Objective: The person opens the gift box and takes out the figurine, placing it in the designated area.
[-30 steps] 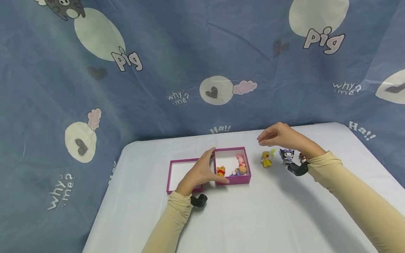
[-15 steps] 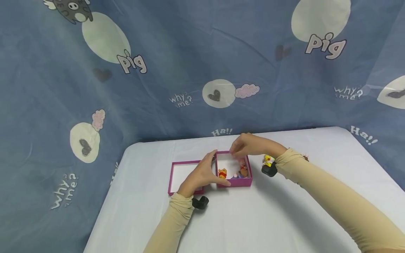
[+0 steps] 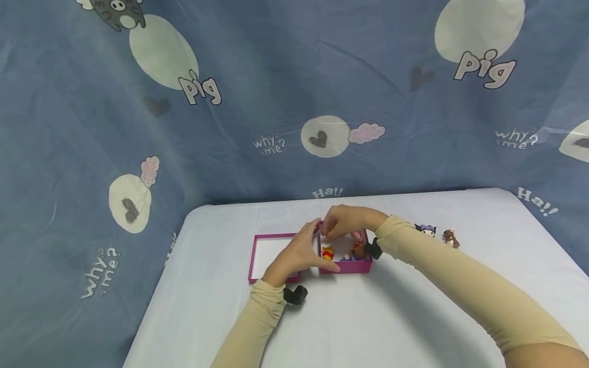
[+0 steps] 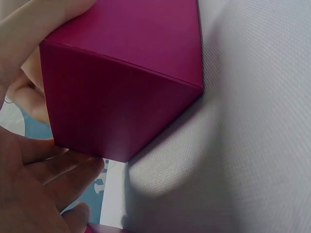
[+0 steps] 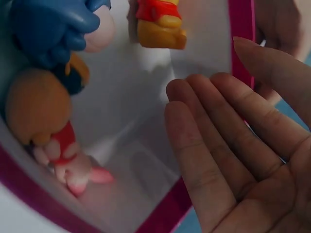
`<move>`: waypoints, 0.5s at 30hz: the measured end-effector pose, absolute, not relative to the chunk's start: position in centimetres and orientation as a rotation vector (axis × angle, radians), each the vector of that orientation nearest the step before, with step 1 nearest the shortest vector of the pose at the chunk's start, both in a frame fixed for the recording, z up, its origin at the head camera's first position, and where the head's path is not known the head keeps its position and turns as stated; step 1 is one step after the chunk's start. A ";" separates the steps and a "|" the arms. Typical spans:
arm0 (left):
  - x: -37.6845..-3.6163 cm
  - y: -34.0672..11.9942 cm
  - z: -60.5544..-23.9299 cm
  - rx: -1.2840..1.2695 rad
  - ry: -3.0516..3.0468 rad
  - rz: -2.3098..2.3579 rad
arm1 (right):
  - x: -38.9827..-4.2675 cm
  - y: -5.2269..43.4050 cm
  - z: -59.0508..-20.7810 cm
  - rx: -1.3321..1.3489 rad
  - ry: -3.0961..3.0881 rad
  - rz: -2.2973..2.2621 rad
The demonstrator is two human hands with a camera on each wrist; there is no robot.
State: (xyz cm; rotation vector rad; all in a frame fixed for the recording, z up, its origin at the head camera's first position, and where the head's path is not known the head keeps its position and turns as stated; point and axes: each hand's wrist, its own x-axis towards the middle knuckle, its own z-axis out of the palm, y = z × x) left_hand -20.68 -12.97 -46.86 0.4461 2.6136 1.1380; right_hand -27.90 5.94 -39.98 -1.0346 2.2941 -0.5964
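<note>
My left hand (image 3: 301,253) holds the magenta box (image 3: 349,267), thumb along its front wall and fingers at its back corner. In the left wrist view the box's outer wall (image 4: 112,102) lies between thumb and fingers. My right hand (image 3: 347,220) dips into the back left part of the box. Its fingers (image 5: 209,131) look fairly straight in the right wrist view, with nothing seen between them and the thumb. A yellow bear figurine in a red shirt (image 5: 160,24) sits in the box, with a blue figurine (image 5: 51,29), an orange round-headed one (image 5: 39,107) and a pink one (image 5: 75,165).
A shallow magenta-rimmed lid (image 3: 252,255) lies left of the box, partly behind my left hand. Beyond my right forearm stand a black-and-purple figurine (image 3: 427,230) and a brown one (image 3: 450,238). Patterned blue cloth (image 3: 257,168) hangs behind the white table (image 3: 207,306).
My right hand has moved left and down, from above the yellow figurine outside the box into the box. The sleeve now covers that figurine's place. My left hand stays on the box.
</note>
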 end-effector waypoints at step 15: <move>-20.6 -12.9 -46.9 0.443 2.614 1.136 | -27.6 4.3 -42.4 -0.849 2.250 -0.508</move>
